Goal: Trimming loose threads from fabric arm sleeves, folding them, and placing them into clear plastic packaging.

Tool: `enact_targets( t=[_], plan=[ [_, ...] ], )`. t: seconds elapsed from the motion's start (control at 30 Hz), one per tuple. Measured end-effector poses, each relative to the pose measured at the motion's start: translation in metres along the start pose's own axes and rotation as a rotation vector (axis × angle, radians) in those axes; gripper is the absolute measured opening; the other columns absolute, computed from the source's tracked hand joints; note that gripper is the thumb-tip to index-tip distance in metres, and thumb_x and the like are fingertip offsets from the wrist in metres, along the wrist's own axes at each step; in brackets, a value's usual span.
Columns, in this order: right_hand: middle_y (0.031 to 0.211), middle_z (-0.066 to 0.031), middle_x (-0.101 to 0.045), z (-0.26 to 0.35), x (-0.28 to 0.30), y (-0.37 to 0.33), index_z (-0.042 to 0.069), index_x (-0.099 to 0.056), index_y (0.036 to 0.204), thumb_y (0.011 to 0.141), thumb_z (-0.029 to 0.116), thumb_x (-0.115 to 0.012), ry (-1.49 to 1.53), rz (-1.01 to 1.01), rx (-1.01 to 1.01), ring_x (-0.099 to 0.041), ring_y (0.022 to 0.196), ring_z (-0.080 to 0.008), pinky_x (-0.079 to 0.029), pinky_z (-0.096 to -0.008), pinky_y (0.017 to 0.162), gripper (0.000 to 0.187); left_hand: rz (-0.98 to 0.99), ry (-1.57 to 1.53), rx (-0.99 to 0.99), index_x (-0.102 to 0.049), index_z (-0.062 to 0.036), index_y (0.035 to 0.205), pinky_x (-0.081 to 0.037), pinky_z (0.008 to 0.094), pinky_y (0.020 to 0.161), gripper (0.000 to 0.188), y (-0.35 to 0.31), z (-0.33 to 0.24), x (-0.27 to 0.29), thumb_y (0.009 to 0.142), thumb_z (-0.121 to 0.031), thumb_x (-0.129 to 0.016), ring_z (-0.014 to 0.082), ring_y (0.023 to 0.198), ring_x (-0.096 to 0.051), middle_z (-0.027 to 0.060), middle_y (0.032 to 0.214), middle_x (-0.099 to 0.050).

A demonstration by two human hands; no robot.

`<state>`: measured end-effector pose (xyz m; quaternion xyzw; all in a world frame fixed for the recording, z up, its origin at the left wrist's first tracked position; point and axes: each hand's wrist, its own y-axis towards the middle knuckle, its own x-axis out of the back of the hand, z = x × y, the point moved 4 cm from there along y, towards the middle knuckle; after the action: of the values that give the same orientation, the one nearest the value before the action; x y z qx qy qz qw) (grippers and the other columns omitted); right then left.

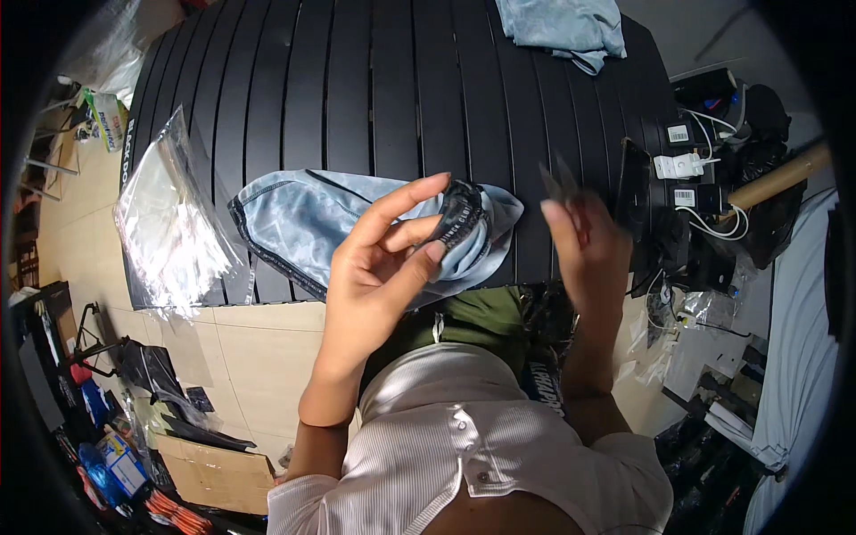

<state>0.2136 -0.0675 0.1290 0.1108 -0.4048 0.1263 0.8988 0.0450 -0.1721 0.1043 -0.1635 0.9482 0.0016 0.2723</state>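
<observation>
- Uses black slatted table as flat support.
- Along table's near edge: pale-blue garment, spread out, apparently to rest slack on table.
- At table's left edge: clear plastic bags, likely parked aside.
- At table's far right: folded blue cloth, likewise.
- Over table's near edge: left hand, pinching garment, seemingly to steady it.
- Above table's near right, apart: right hand, closed around blurred pointed tool; cannot tell exact grip.
- Over table's near edge: garment's black band, raised, probably for access.

I see passing room over the counter beyond the held blue cloth; plastic bags obstruct the left, chargers the right
</observation>
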Motion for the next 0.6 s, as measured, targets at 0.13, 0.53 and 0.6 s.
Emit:
enact_targets(
  t=[0.13,0.53,0.6],
  plan=[
    [0.057,-0.0104,-0.054,-0.068,-0.022,0.028,0.002,-0.046,0.069,0.081,0.025,-0.064,-0.25,0.052,-0.087,-0.054,0.05,-0.0263,-0.041,-0.0315,0.049,0.031,0.091,0.232,-0.092,-0.06,0.0048,0.103,-0.043,0.0246,0.085,0.025,-0.001,-0.006,0.014,0.082,0.01,-0.048,0.0126,0.099,-0.055,0.0088,0.102,-0.061],
    [0.094,-0.0118,-0.058,-0.037,-0.015,0.015,0.004,-0.059,0.094,0.079,0.014,-0.063,0.269,-0.108,0.212,-0.058,0.086,-0.0254,-0.044,-0.0312,0.076,0.019,-0.028,0.033,0.03,-0.05,0.0038,0.117,-0.044,0.0188,0.079,0.037,0.001,-0.002,0.005,0.081,0.007,-0.056,0.0093,0.091,-0.058,0.0107,0.1,-0.064],
    [0.09,-0.0104,-0.059,-0.001,-0.009,0.0,0.001,-0.061,0.09,0.074,0.011,-0.065,0.327,-0.078,0.402,-0.057,0.087,-0.024,-0.043,-0.0323,0.079,0.019,-0.016,0.024,0.03,-0.048,0.0037,0.119,-0.044,0.0197,0.081,0.038,0.003,-0.001,0.0,0.082,0.007,-0.056,0.0098,0.093,-0.058,0.0108,0.1,-0.064]
  ],
)
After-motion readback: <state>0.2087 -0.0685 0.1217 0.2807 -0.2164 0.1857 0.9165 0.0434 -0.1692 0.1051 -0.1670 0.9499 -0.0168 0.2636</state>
